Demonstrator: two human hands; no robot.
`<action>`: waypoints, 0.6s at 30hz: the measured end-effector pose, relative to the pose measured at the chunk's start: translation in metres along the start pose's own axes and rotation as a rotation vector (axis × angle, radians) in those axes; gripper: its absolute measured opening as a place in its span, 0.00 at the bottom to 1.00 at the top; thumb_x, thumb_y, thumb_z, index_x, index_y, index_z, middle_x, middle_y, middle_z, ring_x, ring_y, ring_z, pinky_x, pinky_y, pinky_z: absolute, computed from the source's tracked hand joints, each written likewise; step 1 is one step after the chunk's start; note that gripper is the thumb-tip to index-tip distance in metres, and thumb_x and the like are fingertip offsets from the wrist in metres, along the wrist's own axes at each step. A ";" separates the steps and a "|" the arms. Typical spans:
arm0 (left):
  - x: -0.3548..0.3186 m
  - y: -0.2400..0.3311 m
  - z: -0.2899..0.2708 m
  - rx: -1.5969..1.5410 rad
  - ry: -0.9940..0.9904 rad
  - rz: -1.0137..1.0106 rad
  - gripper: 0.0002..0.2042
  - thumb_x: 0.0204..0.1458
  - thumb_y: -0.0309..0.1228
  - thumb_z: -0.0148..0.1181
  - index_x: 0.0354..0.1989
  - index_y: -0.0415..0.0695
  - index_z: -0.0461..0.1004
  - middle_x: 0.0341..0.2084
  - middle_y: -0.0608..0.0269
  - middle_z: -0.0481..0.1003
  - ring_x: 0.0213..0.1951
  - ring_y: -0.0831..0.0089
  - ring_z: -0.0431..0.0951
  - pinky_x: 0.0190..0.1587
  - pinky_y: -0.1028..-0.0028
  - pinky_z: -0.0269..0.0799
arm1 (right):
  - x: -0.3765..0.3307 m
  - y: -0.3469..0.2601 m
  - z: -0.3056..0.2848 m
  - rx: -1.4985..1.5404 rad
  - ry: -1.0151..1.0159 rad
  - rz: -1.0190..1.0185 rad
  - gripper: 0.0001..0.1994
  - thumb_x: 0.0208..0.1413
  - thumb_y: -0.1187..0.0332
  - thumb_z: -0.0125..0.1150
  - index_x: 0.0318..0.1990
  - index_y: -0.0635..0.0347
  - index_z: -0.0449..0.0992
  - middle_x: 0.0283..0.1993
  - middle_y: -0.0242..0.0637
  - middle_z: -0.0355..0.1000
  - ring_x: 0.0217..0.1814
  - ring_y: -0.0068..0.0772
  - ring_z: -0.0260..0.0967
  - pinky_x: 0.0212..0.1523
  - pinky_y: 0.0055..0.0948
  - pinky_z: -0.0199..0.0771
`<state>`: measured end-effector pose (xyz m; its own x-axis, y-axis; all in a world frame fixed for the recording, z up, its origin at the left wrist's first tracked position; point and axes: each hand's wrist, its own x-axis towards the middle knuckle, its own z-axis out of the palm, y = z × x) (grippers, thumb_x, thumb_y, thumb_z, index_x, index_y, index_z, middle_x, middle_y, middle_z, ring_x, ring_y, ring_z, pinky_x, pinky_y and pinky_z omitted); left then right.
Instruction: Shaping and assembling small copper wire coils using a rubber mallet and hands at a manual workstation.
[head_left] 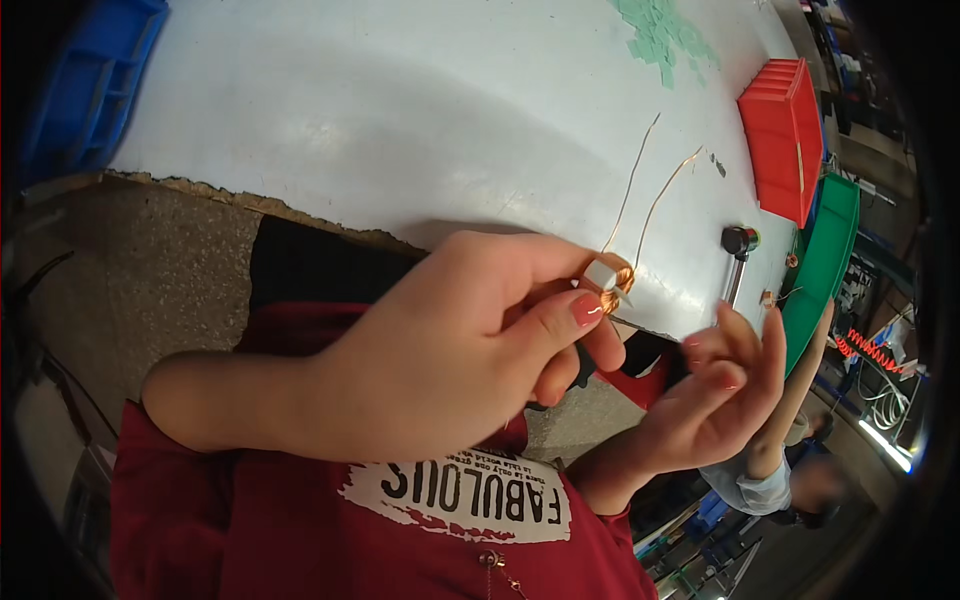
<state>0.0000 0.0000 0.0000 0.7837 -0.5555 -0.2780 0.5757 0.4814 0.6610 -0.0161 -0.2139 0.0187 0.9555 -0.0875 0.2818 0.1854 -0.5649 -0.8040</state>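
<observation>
Surface: pale workbench [400, 110] with a chipped near edge, under the raised hands.
Left hand [450, 350]: thumb and fingers pinched on a small copper wire coil [612, 279] with a pale core, held up close to see it.
Wire tails [640, 185]: two thin strands trailing off over the bench.
Right hand [725, 385]: fingers spread, empty, just beside the coil.
Nearby: red bin [785, 140], green bin [830, 250], black-headed tool [738, 250].

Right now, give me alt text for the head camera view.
The left hand pinches a small copper wire coil with a white piece, its two wire ends trailing over a white table. The right hand is open beside it; a red bin sits farther off.
</observation>
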 end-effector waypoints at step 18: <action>-0.010 -0.076 -0.027 -0.910 -0.098 0.142 0.08 0.62 0.25 0.44 0.38 0.44 0.73 0.32 0.61 0.74 0.18 0.87 0.57 0.23 0.87 0.51 | -0.009 0.017 -0.059 -0.061 -0.350 0.226 0.14 0.64 0.58 0.42 0.37 0.62 0.64 0.23 0.29 0.58 0.19 0.19 0.50 0.17 0.18 0.48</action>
<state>-0.0453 -0.0125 -0.0657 0.8614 -0.4856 -0.1491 0.4698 0.8732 -0.1296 -0.0354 -0.2714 0.0334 0.9929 0.0631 -0.1012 -0.0417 -0.6116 -0.7900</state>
